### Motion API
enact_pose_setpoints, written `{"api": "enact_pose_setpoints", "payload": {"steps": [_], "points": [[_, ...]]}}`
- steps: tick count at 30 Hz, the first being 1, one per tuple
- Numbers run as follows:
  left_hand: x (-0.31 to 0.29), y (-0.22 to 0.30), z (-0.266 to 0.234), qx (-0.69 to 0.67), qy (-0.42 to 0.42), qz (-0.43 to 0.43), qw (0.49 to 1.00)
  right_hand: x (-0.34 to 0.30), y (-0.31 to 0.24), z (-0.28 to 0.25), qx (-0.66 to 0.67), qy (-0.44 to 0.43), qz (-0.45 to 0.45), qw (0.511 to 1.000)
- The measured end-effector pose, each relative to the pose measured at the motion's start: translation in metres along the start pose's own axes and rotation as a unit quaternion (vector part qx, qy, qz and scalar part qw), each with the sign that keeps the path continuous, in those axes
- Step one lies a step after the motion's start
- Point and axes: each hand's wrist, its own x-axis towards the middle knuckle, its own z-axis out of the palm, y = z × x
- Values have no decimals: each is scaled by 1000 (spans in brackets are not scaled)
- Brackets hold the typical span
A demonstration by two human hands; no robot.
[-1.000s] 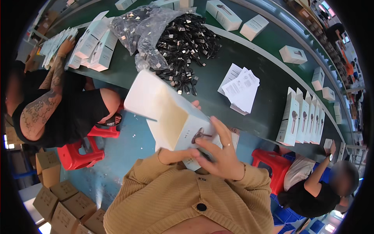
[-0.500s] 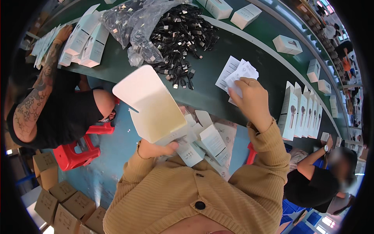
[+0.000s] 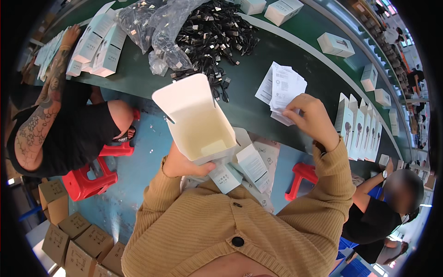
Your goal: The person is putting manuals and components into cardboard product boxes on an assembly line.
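My left hand (image 3: 187, 161) is wrapped round the lower part of a white carton box (image 3: 184, 104). Its flap stands up, and the open mouth shows a pale inside. Over the green table, my right hand (image 3: 313, 117) pinches the near edge of a printed paper leaflet (image 3: 287, 87), which lies on a small fanned pile. On my lap, below the held carton, rest more open white boxes (image 3: 253, 165), partly hidden by it. A heap of black USB cables (image 3: 221, 39) lies beyond the carton, beside a clear plastic bag (image 3: 170, 39).
A row of open white boxes (image 3: 357, 129) stands at the right table edge. Closed boxes (image 3: 335, 45) sit along the far green belt. A co-worker's tattooed arm (image 3: 48, 104) reaches to boxes at left. Red stools (image 3: 87, 177) and brown cartons (image 3: 92, 240) stand on the floor.
My left hand has shifted the carton to the right and turned it slightly. My right hand has drawn back toward me and right, from the pile's top to its near edge.
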Motion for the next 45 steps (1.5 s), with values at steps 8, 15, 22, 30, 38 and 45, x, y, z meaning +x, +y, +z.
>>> {"api": "enact_pose_setpoints", "payload": {"steps": [8,15,22,30,38,45], "points": [[16,24,9,56,3,-39,998,-21,-83,-70,183,347,66,917],[22,36,14,52,-66,-62,994,3,-103,-102,289,211,-195,913],[18,40,13,63,-108,-34,992,37,-108,-81,332,77,-19,940],[18,38,11,56,-115,-41,991,46,-109,-86,264,61,-77,960],[0,21,4,-14,-92,-59,994,60,-116,-47,193,9,-176,965],[-32,11,-26,14,-39,-17,999,81,-64,81,-42,-2,68,997]]}}
